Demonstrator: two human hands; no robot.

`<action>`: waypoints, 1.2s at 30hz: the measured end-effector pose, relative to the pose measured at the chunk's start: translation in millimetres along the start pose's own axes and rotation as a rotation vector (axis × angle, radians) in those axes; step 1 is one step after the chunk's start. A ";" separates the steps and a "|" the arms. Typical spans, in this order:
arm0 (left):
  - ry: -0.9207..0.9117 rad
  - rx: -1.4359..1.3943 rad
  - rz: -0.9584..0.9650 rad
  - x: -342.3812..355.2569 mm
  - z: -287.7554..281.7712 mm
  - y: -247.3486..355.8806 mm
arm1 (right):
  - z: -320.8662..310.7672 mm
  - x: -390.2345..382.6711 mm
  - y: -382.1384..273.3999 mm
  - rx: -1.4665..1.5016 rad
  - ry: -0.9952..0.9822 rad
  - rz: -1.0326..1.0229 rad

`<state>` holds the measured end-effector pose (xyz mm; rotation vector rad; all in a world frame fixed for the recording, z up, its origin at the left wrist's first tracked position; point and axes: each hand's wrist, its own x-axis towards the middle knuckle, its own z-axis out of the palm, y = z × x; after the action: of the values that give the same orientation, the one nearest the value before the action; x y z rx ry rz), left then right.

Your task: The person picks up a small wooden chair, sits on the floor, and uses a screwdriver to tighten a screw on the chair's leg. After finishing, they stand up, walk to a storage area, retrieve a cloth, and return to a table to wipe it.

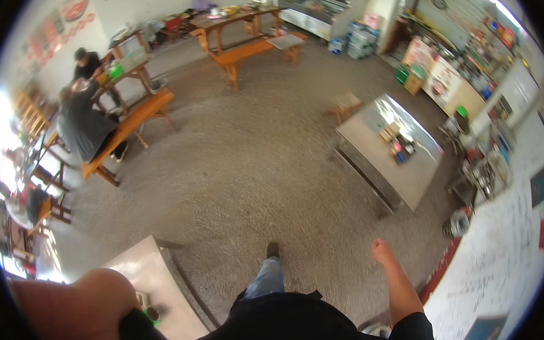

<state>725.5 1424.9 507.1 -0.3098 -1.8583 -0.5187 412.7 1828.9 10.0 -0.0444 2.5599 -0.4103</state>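
Note:
My right hand (381,249) hangs at my right side with fingers curled closed; whatever it holds, if anything, is too small to make out. It is near a steel-topped table (421,172) that bears several small boxes and items (398,145). My left arm (93,305) is bent large at the lower left; my left hand is out of view. Below that arm, another pale table (140,259) holds a dark cup (153,313) and a green item. My foot (272,250) rests on the speckled floor between the tables.
Two people (85,125) (85,66) sit at a wooden table with a long bench (135,119) at left. Another table and bench (246,53) stand at back. A cluttered counter (440,72), steel racks (484,172) and a white board (477,269) line the right side.

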 end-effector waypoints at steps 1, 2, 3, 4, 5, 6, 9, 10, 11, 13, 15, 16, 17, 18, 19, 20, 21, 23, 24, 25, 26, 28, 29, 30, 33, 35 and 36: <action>0.020 0.019 -0.036 1.4 12.8 -18.4 | -12.1 53.2 -18.4 0.032 0.104 -0.167; 0.043 0.025 -0.081 -4.0 27.5 -46.9 | -26.8 72.8 -45.6 0.143 0.095 -0.161; 0.063 0.018 -0.139 -12.9 45.2 -83.8 | -41.7 89.8 -71.2 0.259 0.086 -0.150; 0.024 0.057 -0.134 -18.7 66.0 -120.1 | -52.1 104.7 -100.7 0.375 0.064 -0.148; -0.002 0.068 -0.123 -25.7 90.7 -167.4 | -53.1 116.4 -111.5 0.379 0.028 -0.088; -0.081 0.097 -0.203 -27.7 113.8 -203.8 | -39.3 128.8 -126.3 0.381 -0.039 -0.067; -0.224 0.037 -0.562 -56.2 205.3 -330.9 | 14.4 151.6 -101.6 0.010 -0.224 -0.067; -0.222 -0.029 -0.764 -77.4 235.4 -370.7 | 42.5 152.3 -75.1 -0.057 -0.376 -0.047; -0.274 -0.019 -0.842 -107.2 260.4 -414.6 | 60.4 152.5 -55.3 -0.081 -0.513 0.018; -0.424 0.010 -0.918 -173.4 304.4 -497.4 | 76.9 157.5 -45.0 -0.147 -0.701 0.114; -0.697 0.133 -0.979 -240.3 329.2 -558.6 | 69.7 190.0 -76.8 -0.170 -0.731 0.123; -0.864 0.242 -1.029 -275.5 337.9 -587.2 | 63.2 217.0 -91.6 -0.182 -0.733 0.105; -1.174 0.324 -1.005 -330.9 341.8 -624.0 | 52.7 246.7 -107.0 -0.198 -0.733 0.101; -1.133 0.332 -0.986 -396.7 338.1 -644.4 | 37.3 282.7 -122.1 -0.231 -0.731 0.079; -1.370 0.405 -1.064 -457.3 320.2 -663.4 | 26.0 324.6 -143.5 -0.258 -0.735 0.031; -1.697 0.455 -0.950 -467.5 328.0 -668.2 | 13.5 359.8 -149.8 -0.274 -0.712 0.030; -1.828 0.461 -0.873 -496.4 310.9 -669.0 | 2.6 406.3 -160.6 -0.369 -0.728 -0.054; -2.063 0.438 -1.040 -520.8 299.4 -655.2 | -29.4 524.6 -173.9 -0.818 -0.742 -0.384; -2.112 0.328 -1.352 -509.6 312.1 -657.4 | -55.0 592.2 -198.8 -0.966 -0.619 -0.524; -2.107 0.333 -1.408 -498.4 301.0 -662.4 | -86.4 637.5 -272.2 -0.817 -0.416 -0.657; -2.101 0.308 -1.464 -491.2 297.7 -661.8 | -121.4 667.9 -331.7 -0.497 -0.221 -0.506; -2.136 0.352 -1.283 -458.9 326.8 -684.4 | -200.4 731.5 -426.7 -0.061 0.062 -0.450; -2.061 0.425 -1.367 -448.3 345.1 -701.4 | -233.1 759.0 -466.0 -0.043 0.145 -0.582; -1.973 0.501 -1.453 -438.0 365.4 -722.7 | -261.4 782.9 -504.2 0.045 0.131 -0.577; -1.926 0.491 -1.415 -393.7 444.8 -834.6 | -308.7 852.3 -571.1 0.194 0.122 -0.631; -1.619 0.631 -1.641 -343.2 520.0 -920.5 | -323.2 891.8 -585.8 0.203 0.006 -0.591; -1.553 0.641 -1.697 -299.8 562.5 -960.9 | -327.8 904.2 -581.4 0.175 -0.097 -0.524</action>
<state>-72.0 879.7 -122.6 2.0383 -3.2756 -0.7419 -558.5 1263.9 -13.0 -0.6618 2.3817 -0.8024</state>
